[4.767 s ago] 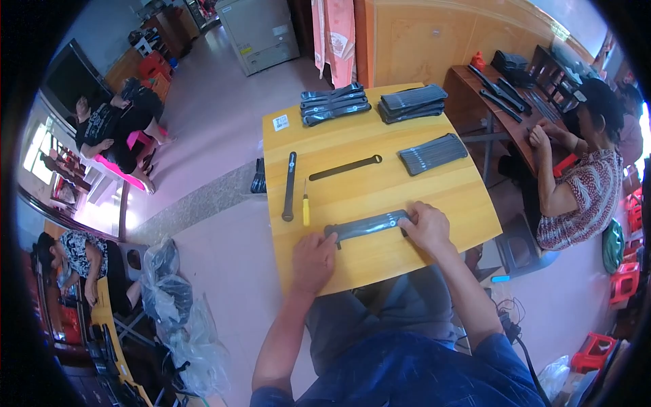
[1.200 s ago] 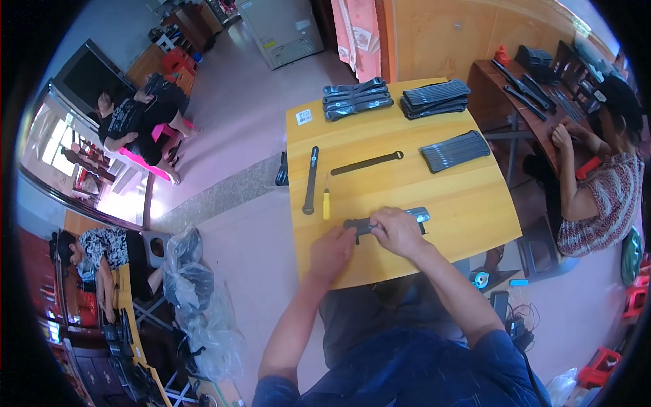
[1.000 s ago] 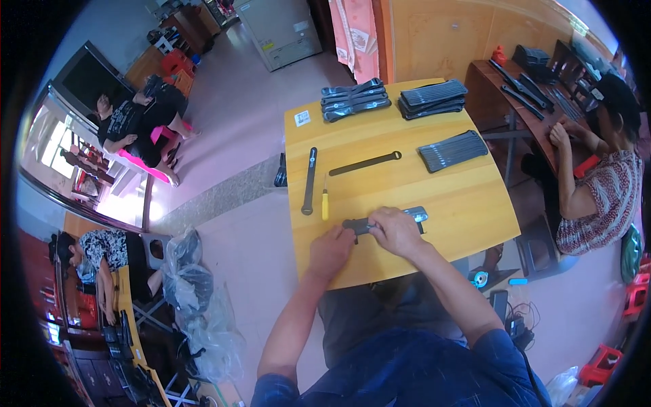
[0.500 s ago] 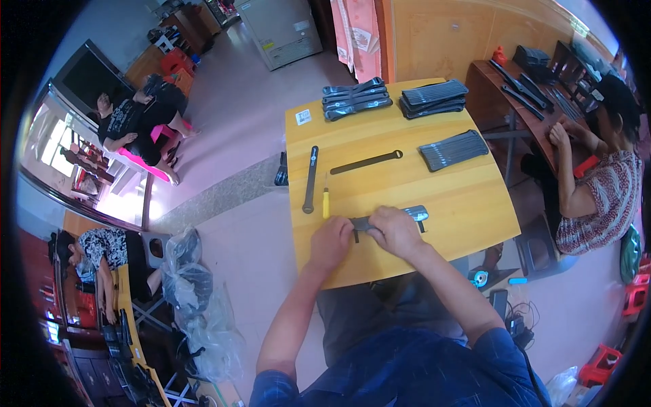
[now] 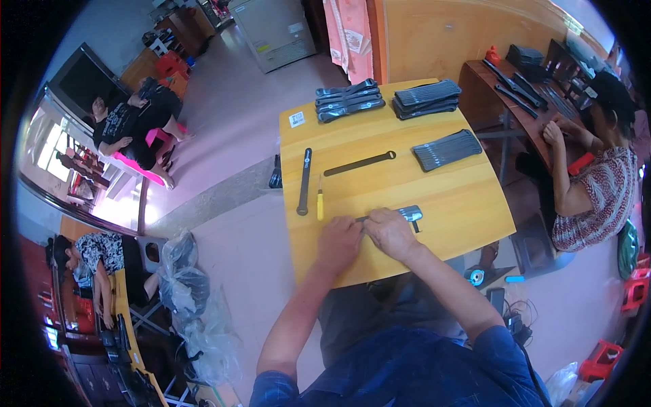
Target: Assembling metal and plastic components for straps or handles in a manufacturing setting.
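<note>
Near the front edge of the yellow table [image 5: 386, 193], my left hand [image 5: 341, 243] and my right hand [image 5: 391, 234] are closed together on a dark flat strap [image 5: 410, 213]. Its glossy end sticks out to the right of my right hand, with a short black piece hanging below it; my fingers cover the rest. Just beyond my left hand lies a thin pointed tool with a yellow handle [image 5: 321, 205]. Beside it is a black strap [image 5: 305, 182] with a hole at its near end. Farther off, another strap [image 5: 359, 163] lies crosswise, with a ring at its right end.
Along the table's back stand a banded pile of straps [image 5: 349, 102] and a second pile [image 5: 427, 100]; a flat row of straps [image 5: 446, 150] lies nearer. At the right, a person [image 5: 593, 169] works at a brown table [image 5: 475, 85]. Plastic bags [image 5: 186, 278] lie on the floor at left.
My left hand has moved right against my right hand, covering the stretch of strap that showed between them. The whole view has shifted slightly; the other straps lie as before.
</note>
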A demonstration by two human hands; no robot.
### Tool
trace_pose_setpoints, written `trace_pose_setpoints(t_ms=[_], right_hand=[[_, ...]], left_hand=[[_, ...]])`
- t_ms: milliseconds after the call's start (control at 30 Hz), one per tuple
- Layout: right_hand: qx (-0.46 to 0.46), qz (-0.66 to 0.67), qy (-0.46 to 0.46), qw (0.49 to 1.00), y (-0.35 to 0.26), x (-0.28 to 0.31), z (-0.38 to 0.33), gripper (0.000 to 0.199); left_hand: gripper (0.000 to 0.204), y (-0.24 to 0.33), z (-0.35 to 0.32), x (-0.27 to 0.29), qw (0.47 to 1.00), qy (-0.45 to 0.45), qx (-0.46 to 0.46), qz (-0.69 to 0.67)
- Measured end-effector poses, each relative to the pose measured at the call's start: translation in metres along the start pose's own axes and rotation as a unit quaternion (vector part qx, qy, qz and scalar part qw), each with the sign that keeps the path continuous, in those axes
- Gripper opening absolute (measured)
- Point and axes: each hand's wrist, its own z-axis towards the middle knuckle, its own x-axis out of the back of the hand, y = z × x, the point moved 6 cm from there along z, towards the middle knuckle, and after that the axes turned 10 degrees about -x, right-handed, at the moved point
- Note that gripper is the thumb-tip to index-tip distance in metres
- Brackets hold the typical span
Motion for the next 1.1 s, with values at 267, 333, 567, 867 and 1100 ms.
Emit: trace_pose_setpoints(t_ms=[267, 333, 567, 867, 1100], right_hand=[[0.010, -0.038, 0.007, 0.999, 0.010, 0.007, -0.011, 0.011], [-0.007, -0.067, -0.017, 0.998, 0.018, 0.008, -0.016, 0.015], [-0.025, -0.088, 0.034, 0.995, 0.028, 0.021, -0.020, 0.011], [-0.039, -0.049, 0.026, 0.998, 0.034, 0.020, -0.010, 0.005], [-0.049, -0.042, 0.026, 0.998, 0.031, 0.021, -0.012, 0.006]], left_hand=[[0.007, -0.004, 0.008, -0.002, 0.999, -0.034, -0.009, 0.009], [0.006, -0.006, 0.008, -0.005, 0.998, -0.053, -0.010, 0.022], [0.008, -0.009, 0.009, -0.010, 0.996, -0.080, 0.008, 0.038], [0.006, 0.000, 0.024, -0.018, 0.993, -0.108, -0.009, 0.056], [0.004, 0.004, 0.033, -0.023, 0.994, -0.097, -0.016, 0.049]])
